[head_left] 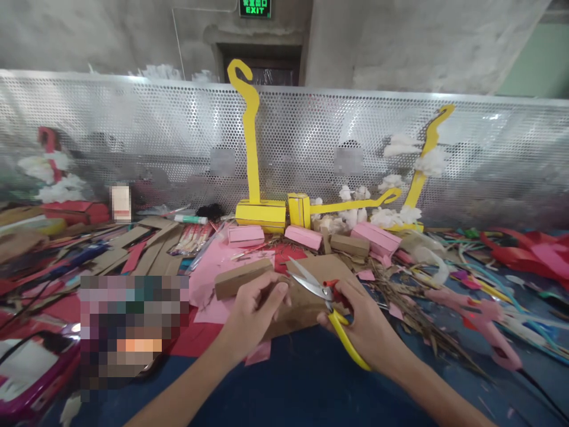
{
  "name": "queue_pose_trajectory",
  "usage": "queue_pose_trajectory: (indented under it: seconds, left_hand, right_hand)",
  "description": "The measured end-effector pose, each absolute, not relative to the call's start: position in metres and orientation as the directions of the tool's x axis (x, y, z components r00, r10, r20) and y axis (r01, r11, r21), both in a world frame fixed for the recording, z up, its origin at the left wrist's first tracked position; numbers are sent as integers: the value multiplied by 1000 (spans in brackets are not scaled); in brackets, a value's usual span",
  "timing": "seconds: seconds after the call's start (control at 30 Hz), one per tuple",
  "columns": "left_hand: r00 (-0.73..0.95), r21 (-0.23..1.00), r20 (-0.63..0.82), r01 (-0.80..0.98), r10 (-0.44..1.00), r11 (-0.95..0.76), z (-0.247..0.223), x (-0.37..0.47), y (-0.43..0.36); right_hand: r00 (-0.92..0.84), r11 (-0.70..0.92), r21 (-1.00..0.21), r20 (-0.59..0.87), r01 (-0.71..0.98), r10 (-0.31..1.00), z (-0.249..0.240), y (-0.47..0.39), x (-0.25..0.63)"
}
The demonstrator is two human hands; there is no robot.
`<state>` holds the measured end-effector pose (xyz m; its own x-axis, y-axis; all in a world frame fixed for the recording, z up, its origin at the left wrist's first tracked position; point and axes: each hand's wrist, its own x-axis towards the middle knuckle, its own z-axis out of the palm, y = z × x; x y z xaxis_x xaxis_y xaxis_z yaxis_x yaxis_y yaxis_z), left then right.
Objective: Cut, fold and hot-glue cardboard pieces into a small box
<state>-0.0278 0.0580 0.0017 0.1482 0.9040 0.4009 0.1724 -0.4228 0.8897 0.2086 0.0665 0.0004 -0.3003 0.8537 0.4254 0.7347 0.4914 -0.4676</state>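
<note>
The right hand holds the scissors, fingers wrapped round the yellow handles, with the blades parted and pointing far and left over a brown cardboard sheet. The left hand is just left of the blades, its fingers bent and thumb close to the forefinger; whether it pinches something small, I cannot tell. Just beyond that hand, a brown box lies on pink paper, with red paper nearer on the left. Farther off, a row of pink boxes and a small brown block lie before a yellow box with a tall yellow hook upright on it. Behind stands a perforated panel. To the right, twigs and a pink glue gun lie on the blue table.
</note>
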Motion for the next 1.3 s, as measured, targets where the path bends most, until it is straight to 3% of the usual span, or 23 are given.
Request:
queue_pose_trajectory:
  seconds: [0.27, 0.83, 1.1, 1.2, 1.3]
  left_hand:
    - [185, 840, 461, 225, 868, -494, 1, -30, 54]
    - [217, 807, 513, 208, 830, -553, 3, -29, 55]
    - [245, 826, 451, 249, 858, -506, 4, -27, 50]
    - [210, 857, 431, 208, 878, -471, 4, -26, 52]
    - [140, 914, 392, 54, 909, -402, 2, -26, 60]
  right_hand:
    - [-338, 498, -475, 384, 725, 859, 3, 55, 200]
    - [-330, 515, -426, 436, 744, 837, 5, 56, 201]
    - [-356, 551, -404, 463, 730, 812, -9, 65, 207]
    - [-310, 525, -443, 470, 727, 826, -8, 67, 205]
    - [-214, 456, -538, 452, 709, 866, -5, 68, 204]
